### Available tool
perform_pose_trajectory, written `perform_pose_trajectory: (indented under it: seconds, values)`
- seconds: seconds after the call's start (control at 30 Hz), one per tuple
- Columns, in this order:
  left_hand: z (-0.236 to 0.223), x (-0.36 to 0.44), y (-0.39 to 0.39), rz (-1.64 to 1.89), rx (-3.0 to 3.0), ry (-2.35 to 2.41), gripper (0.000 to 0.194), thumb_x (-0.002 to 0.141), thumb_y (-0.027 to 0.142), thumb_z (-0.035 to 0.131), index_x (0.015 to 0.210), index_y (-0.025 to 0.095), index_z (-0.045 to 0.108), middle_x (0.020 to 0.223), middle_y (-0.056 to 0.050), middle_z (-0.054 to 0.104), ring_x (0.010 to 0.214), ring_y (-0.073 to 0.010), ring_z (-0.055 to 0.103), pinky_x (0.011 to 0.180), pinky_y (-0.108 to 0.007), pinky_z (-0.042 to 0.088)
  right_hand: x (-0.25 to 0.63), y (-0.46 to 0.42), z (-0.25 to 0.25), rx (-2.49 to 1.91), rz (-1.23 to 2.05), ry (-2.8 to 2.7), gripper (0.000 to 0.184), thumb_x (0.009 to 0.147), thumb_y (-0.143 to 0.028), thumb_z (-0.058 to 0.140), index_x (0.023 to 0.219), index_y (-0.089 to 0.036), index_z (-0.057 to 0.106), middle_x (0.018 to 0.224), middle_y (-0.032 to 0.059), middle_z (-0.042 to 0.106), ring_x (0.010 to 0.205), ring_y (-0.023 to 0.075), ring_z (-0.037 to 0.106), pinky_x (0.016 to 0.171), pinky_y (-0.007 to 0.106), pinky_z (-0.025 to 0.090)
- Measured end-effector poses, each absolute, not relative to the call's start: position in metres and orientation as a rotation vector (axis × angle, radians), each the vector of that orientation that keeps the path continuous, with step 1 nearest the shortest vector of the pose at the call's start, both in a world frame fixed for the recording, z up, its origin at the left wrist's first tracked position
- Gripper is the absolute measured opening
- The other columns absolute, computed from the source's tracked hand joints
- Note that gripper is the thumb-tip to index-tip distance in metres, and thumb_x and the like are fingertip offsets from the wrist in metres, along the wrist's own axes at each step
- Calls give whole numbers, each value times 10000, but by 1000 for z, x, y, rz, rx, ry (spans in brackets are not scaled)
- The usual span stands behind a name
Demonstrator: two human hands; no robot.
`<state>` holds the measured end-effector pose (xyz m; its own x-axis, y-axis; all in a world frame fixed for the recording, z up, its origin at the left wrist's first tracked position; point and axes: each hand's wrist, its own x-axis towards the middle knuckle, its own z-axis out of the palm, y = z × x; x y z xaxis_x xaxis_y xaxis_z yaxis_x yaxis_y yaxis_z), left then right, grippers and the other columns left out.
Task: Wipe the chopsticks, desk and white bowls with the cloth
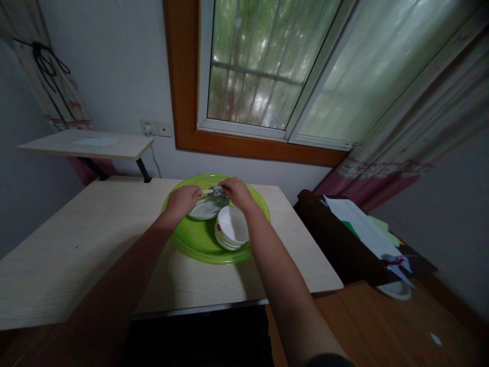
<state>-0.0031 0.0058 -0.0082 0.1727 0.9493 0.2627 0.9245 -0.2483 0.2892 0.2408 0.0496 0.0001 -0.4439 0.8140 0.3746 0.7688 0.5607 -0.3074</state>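
Note:
Inside a round green plastic basin (194, 242) are a white plate (206, 210) at the back and a stack of white bowls (234, 225) at the front right. Above the plate, my left hand (181, 202) is closed around one end of some light-coloured chopsticks (207, 191); how many cannot be told. My right hand (237, 191) pinches a small grey piece, apparently a cloth (216, 190), against their other end. Another thin stick, likely a chopstick, lies over the plate. My right forearm hides part of the bowls and the basin's right side.
The basin stands on a pale wooden table (95, 244). A small raised shelf (87, 143) is at the back left, below wall sockets (156, 127). Behind is a window (267, 66). To the right, papers (359, 224) lie on a dark brown piece of furniture (324, 239).

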Motion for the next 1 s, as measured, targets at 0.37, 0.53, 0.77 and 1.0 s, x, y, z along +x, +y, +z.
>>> perform_pose_trajectory:
  seconds: [0.37, 0.53, 0.77, 1.0]
  values:
    - [-9, -2, 8, 606, 2356, 1879, 361, 1111, 348, 518, 1107, 264, 869, 1247, -103, 850, 1178, -287, 752, 966, -357, 539, 235, 51, -4, -1305, 131, -2268, 217, 1024, -130, 773, 1181, -241, 874, 1210, 90, 845, 1166, 274, 740, 1072, 371, 537]
    - [-4, -2, 2, 589, 2320, 1948, 382, 1120, 335, 495, 1139, 244, 865, 1293, -114, 841, 1194, -308, 755, 962, -381, 542, 258, 58, -7, -1502, 51, -2091, 237, 1028, -126, 742, 1196, -230, 874, 1200, 106, 839, 1147, 283, 732, 1032, 378, 549]
    - [-6, -5, 5, 589, 2322, 1959, 362, 1121, 346, 509, 1110, 271, 864, 1288, -81, 848, 1186, -281, 755, 928, -353, 536, 260, 56, -1, -1465, -2, -2210, 220, 1035, -128, 763, 1207, -209, 873, 1228, 121, 847, 1177, 293, 727, 1066, 393, 538]
    - [-10, -2, 9, 530, 2406, 1821, 352, 1126, 338, 529, 1112, 245, 869, 1207, -105, 857, 1137, -282, 761, 928, -354, 523, 228, 44, -5, -1194, 133, -2416, 196, 1035, -119, 800, 1201, -200, 865, 1197, 103, 846, 1161, 251, 742, 1062, 340, 523]
